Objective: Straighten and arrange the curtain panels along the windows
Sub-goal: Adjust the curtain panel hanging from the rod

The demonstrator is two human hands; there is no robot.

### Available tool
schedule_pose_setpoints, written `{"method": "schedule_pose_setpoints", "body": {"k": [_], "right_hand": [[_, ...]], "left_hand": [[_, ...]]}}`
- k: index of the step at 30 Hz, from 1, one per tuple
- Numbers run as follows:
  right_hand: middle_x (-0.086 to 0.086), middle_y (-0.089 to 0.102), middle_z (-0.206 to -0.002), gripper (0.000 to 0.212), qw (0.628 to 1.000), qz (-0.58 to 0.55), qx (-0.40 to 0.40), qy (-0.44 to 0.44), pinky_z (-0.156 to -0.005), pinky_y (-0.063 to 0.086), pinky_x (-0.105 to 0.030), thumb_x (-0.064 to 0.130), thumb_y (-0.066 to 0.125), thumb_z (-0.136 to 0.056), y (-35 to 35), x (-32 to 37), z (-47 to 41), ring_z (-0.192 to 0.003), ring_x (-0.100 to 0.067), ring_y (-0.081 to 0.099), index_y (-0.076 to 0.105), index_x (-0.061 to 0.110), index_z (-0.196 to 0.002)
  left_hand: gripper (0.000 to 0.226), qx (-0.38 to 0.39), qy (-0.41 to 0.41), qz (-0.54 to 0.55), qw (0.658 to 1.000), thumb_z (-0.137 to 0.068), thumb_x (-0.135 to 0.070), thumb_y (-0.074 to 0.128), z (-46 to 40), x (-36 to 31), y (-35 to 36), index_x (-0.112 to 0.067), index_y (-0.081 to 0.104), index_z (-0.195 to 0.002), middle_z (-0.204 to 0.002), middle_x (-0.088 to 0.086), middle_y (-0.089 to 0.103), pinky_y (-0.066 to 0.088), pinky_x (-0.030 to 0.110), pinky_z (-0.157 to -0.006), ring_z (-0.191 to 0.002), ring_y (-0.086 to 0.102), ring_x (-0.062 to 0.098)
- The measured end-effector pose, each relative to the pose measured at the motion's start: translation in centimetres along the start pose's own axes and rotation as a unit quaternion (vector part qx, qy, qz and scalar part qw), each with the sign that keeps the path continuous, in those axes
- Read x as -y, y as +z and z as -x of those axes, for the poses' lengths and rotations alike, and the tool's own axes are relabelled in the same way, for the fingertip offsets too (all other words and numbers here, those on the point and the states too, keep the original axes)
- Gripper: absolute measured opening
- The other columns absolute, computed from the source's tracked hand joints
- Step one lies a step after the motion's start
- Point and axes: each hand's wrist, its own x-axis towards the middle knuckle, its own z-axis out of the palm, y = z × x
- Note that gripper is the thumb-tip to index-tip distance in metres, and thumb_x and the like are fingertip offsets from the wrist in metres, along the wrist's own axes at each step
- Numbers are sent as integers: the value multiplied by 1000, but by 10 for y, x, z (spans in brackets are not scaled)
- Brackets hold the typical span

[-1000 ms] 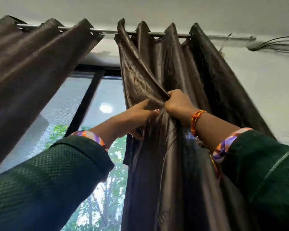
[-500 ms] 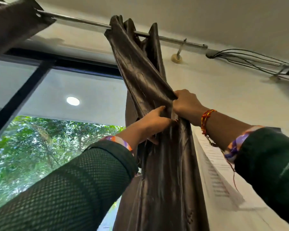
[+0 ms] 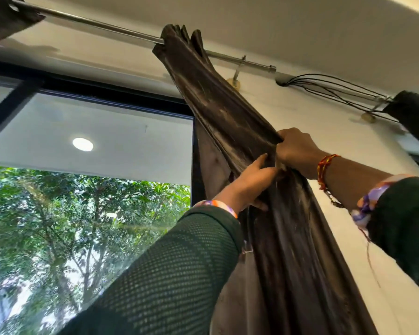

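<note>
Brown satin curtain panel (image 3: 228, 112) hangs bunched; 2 hands clutch its folds.

Curtain panel (image 3: 218, 110) bunched on the rod (image 3: 107, 26) right of the window (image 3: 90, 131), another panel (image 3: 7, 18) at the rod's far left, cables (image 3: 329, 88) on the wall right of the rod's end, both hands on the bunched panel below the rod.

Open glass to my left, clutter to my right

Left of my left hand (image 3: 254, 180) the window (image 3: 90, 151) lies unobstructed; above my right hand (image 3: 298, 151) the rod bracket (image 3: 237, 73) and cables (image 3: 329, 89) crowd the wall.
</note>
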Motion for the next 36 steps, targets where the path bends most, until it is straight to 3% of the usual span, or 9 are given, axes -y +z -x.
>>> {"method": "schedule_pose_setpoints", "body": {"k": [3, 6, 8, 11, 17, 21, 24, 30, 36], "right_hand": [[-22, 60, -102, 28, 1000, 3, -6, 5, -69, 39, -29, -1, 49, -84, -1, -11, 4, -95, -37, 57, 62, 1, -108], [-20, 60, -112, 26, 1000, -8, 8, -2, -72, 36, -27, 8, 47, -89, 7, -12, 8, -98, -35, 55, 61, 4, -111], [-18, 61, -112, 25, 998, -33, 39, -21, -73, 38, -28, 17, 49, -90, 15, -5, 11, -97, -33, 56, 63, 6, -108], [-16, 64, -106, 46, 993, -76, 63, -57, -78, 44, -35, 44, 40, -96, 26, 14, 18, -95, -33, 59, 64, 5, -102], [-13, 64, -93, 68, 977, -184, 91, -58, -66, 56, -38, 56, 16, -95, 43, 59, 23, -75, -27, 62, 61, 5, -103], [-11, 65, -86, 46, 981, -181, 46, -62, -67, 55, -37, 44, 34, -97, 58, 78, 21, -75, -30, 63, 63, 9, -89], [-12, 61, -115, 29, 994, -78, 22, -68, -88, 45, -37, 34, 47, -90, 76, 86, 23, -107, -35, 55, 64, 17, -106], [-17, 15, -150, 47, 999, 27, 10, 41, -106, 19, -61, 30, 46, -91, 96, 87, 34, -140, -41, 8, 37, 32, -137], [-8, 48, -139, 46, 992, -93, 85, -1, -104, 34, -32, 30, 54, -91, 109, 64, 45, -125, -28, 46, 47, 21, -135]], "left_hand": [[62, 18, -19, 38, 999, -92, -20, 49, -3, 6, 9, -31, 19, -145, -142, 3, 34, 51, 52, -84, -128, 36, 27], [39, -18, -41, 89, 995, -94, -28, 43, -5, 16, 2, -27, 39, -133, -126, 1, 40, 52, 52, -80, -119, 42, 27], [36, -103, -56, 111, 987, -93, -45, 38, -3, 20, -9, -21, 49, -118, -114, 1, 48, 54, 45, -71, -98, 54, 24], [68, -289, -31, 88, 953, -86, -65, 33, 1, 27, -39, -8, 55, -115, -99, 10, 58, 52, 32, -49, -77, 63, 27], [89, -464, 17, -34, 885, -75, -79, 28, 28, 10, -123, -8, 48, -124, -124, 17, 55, 46, 50, -93, -108, 54, 37], [91, -416, 43, -103, 902, -71, -79, 43, 50, -13, -159, -9, 42, -129, -130, 12, 50, 44, 49, -96, -112, 51, 33], [110, -354, 32, -200, 913, -60, -81, 53, 62, -22, -162, -9, 30, -139, -140, 12, 42, 42, 48, -98, -122, 45, 31], [97, -275, 53, -401, 872, -64, -62, 65, 60, -2, -140, -20, 22, -140, -128, 13, 52, 45, 44, -94, -114, 52, 34], [85, -277, 29, -535, 798, -83, -22, 55, 71, 28, -168, -30, -1, -147, -122, 17, 50, 43, 39, -85, -109, 52, 37]]}}
